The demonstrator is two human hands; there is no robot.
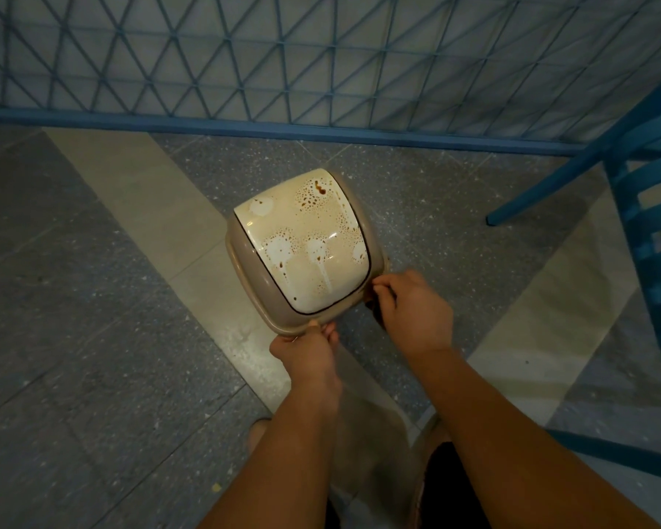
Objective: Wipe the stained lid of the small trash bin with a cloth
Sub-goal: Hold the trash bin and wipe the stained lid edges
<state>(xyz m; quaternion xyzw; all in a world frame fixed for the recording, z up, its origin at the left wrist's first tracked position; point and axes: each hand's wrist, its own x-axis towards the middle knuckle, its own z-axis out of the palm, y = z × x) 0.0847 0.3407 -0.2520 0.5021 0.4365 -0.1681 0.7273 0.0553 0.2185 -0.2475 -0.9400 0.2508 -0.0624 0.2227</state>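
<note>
A small beige trash bin (250, 273) stands on the floor in the middle of the head view. Its cream swing lid (306, 238) is covered with brown speckles, a dark brown blot near the far edge and white streaks. My left hand (308, 351) grips the bin's near rim at the bottom corner, thumb on top. My right hand (411, 309) has its fingers curled at the bin's right rim, pinching the edge; something dark shows under it, too hidden to name. No cloth is plainly visible.
A blue metal lattice fence (321, 59) runs along the far side, its base rail just behind the bin. A blue chair (649, 192) stands at the right. The floor (92, 299) is grey speckled tile with pale diagonal bands.
</note>
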